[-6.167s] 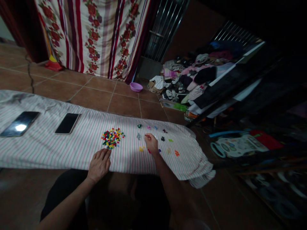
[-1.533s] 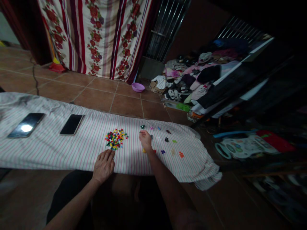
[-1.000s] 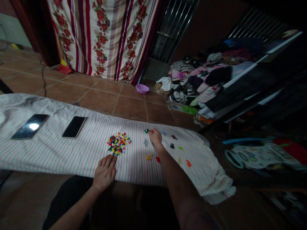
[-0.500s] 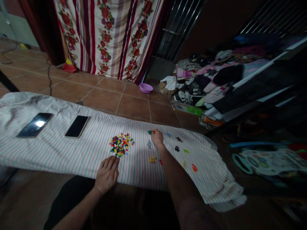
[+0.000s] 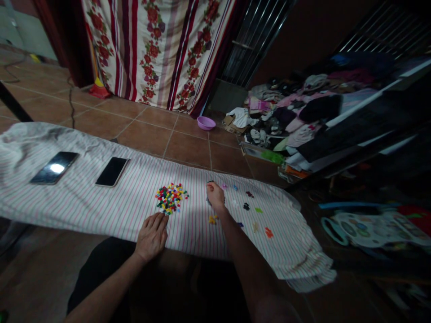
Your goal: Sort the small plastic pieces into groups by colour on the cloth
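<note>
A heap of small coloured beads [image 5: 171, 198] lies on a pink-striped cloth [image 5: 101, 206] spread over the floor. My left hand [image 5: 152, 234] rests flat on the cloth just below the heap, fingers stretched out. My right hand [image 5: 215, 196] is curled with its fingers pressed down on the cloth to the right of the heap; what they pinch is too small to make out. Around it lie small sorted clusters: yellow [image 5: 212, 219], black [image 5: 246, 206], green [image 5: 258, 210], orange [image 5: 268, 232].
Two dark phones [image 5: 112, 171] [image 5: 54, 161] lie on the cloth at the left. Beyond it are floor tiles, a purple bowl [image 5: 206, 123], a floral curtain [image 5: 158, 49] and a pile of clothes [image 5: 286, 112]. A toy [image 5: 370, 223] lies at right.
My right hand went from the middle clusters up to the far green one, then drew back a little toward me. The left hand stayed by the heap. The camera view drifted.
</note>
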Available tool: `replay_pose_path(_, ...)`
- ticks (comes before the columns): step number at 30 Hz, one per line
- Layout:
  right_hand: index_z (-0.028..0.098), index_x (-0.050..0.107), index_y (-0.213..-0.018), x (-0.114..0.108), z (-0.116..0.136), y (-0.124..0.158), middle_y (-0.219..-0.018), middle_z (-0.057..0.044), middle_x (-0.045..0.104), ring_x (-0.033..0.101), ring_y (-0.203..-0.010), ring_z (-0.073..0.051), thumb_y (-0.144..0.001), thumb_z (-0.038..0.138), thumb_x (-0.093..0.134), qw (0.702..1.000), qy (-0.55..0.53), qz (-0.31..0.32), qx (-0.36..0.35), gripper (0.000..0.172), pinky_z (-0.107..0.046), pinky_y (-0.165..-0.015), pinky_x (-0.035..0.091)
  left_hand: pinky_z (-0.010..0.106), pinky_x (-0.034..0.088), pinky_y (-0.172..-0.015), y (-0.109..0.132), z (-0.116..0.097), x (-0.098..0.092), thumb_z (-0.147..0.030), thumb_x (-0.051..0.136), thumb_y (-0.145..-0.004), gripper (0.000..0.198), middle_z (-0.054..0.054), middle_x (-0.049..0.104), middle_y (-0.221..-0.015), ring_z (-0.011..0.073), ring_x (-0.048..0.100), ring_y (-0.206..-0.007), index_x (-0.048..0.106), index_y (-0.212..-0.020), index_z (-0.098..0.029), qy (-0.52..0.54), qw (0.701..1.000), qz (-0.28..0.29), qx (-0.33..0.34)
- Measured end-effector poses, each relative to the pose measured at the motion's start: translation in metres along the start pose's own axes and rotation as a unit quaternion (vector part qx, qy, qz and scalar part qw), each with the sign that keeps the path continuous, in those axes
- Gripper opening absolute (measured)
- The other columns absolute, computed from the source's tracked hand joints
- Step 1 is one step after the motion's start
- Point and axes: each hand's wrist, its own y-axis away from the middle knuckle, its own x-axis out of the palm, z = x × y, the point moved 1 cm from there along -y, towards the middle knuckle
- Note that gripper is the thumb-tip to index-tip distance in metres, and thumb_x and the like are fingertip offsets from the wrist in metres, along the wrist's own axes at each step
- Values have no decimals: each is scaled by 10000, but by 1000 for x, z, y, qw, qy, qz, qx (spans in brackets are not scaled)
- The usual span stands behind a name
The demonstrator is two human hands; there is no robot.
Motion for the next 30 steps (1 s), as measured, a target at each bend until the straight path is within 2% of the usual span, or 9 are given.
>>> replay_pose_path(3,219,699,-935,9,11,18,-894,-24,711,640,-816,-150,-818,159,480,999,-36,14,-35,256,-240,-767,469,402,435,-942,1,1,1,-159,459,-850,356,134,650,-1143,256,555,-1110,606,-1172,-115,0,1000,5,-5)
replay_pose_path(7,196,700,-880,25,28,47,-883,-39,692,632,-832,-155,-817,157,475,986,-108,28,-125,237,-256,-802,483,406,431,-940,1,1,1,-161,470,-849,354,136,648,-1151,264,550,-1114,610,-1172,-119,0,1000,10,-5)
replay_pose_path(11,201,701,-892,43,41,74,-860,-37,668,630,-781,-148,-826,185,503,970,-161,60,-174,209,-248,-748,499,401,422,-947,1,0,0,-157,472,-851,353,133,645,-1155,260,546,-1117,608,-1175,-117,6,1000,11,-5)
replay_pose_path(17,239,707,-912,58,51,96,-889,-16,656,619,-786,-143,-839,198,526,967,-155,75,-190,199,-243,-756,492,401,425,-943,1,0,-1,-161,466,-858,341,127,650,-1140,258,553,-1101,615,-1163,-126,4,1000,8,-12)
replay_pose_path(23,228,697,-930,61,52,105,-904,-36,650,617,-842,-163,-880,207,468,969,-145,45,-193,235,-261,-779,494,403,425,-943,0,0,-2,-166,455,-859,367,130,645,-1157,260,552,-1111,605,-1192,-131,9,1000,17,-15)
replay_pose_path(30,210,687,-952,61,53,114,-916,-54,646,610,-902,-170,-909,186,401,965,-154,0,-211,290,-283,-871,480,396,423,-946,0,0,-4,-168,459,-858,358,132,646,-1154,258,553,-1106,611,-1180,-123,15,1000,19,-19)
